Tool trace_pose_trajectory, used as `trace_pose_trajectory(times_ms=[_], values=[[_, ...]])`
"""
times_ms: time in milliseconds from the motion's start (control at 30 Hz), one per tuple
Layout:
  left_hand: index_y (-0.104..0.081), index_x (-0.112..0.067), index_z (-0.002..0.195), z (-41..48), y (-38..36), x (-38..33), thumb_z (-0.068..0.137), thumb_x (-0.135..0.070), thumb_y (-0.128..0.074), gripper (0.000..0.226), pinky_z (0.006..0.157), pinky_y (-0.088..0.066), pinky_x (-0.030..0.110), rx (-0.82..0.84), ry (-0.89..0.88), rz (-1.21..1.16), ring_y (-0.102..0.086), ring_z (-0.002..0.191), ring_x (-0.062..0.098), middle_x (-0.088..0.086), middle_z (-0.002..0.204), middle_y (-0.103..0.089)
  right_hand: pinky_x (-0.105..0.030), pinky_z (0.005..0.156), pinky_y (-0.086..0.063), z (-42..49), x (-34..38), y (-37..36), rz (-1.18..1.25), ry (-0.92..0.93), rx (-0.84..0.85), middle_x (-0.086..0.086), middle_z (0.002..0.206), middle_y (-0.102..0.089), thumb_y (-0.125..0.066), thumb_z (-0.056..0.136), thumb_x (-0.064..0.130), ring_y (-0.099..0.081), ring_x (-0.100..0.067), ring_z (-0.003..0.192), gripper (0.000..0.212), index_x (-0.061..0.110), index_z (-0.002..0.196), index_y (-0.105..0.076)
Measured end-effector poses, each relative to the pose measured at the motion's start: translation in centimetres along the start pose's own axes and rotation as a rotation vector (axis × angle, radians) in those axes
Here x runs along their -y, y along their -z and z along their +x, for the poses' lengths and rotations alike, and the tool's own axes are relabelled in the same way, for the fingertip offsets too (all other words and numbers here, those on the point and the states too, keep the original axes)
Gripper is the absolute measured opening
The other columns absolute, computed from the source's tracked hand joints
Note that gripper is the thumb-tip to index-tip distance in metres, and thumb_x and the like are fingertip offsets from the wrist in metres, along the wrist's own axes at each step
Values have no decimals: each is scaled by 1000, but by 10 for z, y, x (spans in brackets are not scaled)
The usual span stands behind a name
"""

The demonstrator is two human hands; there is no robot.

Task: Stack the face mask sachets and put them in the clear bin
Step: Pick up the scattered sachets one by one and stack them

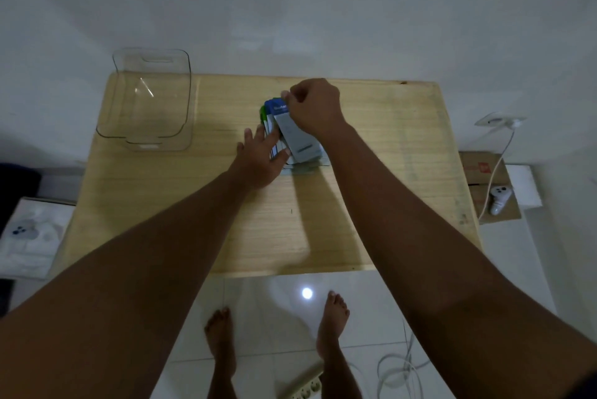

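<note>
Several face mask sachets (295, 137), white with blue and green tops, are bunched together in a tilted stack at the middle of the wooden table (371, 172). My right hand (315, 107) grips the stack's far top edge from above. My left hand (263, 158) presses flat against the stack's left side, fingers spread. The clear bin (181, 101) stands with nothing in it at the table's far left corner, well apart from both hands.
A cardboard box (484, 179) with a white controller (499, 200) and a cable lies right of the table. A white box (29, 237) sits on the left. My bare feet, a power strip (305, 387) and cords are on the tiled floor.
</note>
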State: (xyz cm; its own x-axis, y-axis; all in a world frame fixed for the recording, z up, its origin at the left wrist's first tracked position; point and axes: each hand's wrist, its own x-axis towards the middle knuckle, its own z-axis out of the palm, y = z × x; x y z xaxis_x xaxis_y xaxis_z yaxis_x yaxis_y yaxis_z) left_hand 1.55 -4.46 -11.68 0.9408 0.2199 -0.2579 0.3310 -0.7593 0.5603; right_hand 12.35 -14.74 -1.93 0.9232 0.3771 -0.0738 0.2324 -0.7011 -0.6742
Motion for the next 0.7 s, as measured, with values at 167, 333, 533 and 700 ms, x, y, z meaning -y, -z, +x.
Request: trace_pose_trajectory(times_ms=[167,333,533,700], values=[[-13,-26,154,-5,3,-2,88,-57,-32,75,115,-11,63,-12,-15,-30,-4,146,49,19,161,-14,-49,107,-40,-6,-30,0,-190,-88,125,-9,144,-47,-66,85,44,-39,-33,134,58,36,139,-49],[-16,-30,152,-3,3,-4,91,-54,-34,69,112,-18,66,-17,-32,8,-12,143,52,18,160,-19,-52,106,-35,-22,-32,-16,-421,-33,218,-13,142,-40,-59,88,51,-36,-36,132,53,39,138,-47],[-44,-15,140,-15,28,-20,93,-41,-51,54,80,-53,31,-283,-62,-294,-66,95,22,5,119,-66,-53,105,-34,-21,-37,-7,-217,-190,0,-12,149,-36,-61,86,48,-33,-34,137,62,31,142,-39],[-54,3,123,9,50,-39,86,-51,-61,66,93,-50,35,-277,448,-415,-61,112,34,19,124,-63,-28,77,-41,-12,-42,6,-51,-324,108,-7,102,-64,-68,83,43,-62,-24,101,47,8,112,-56]])
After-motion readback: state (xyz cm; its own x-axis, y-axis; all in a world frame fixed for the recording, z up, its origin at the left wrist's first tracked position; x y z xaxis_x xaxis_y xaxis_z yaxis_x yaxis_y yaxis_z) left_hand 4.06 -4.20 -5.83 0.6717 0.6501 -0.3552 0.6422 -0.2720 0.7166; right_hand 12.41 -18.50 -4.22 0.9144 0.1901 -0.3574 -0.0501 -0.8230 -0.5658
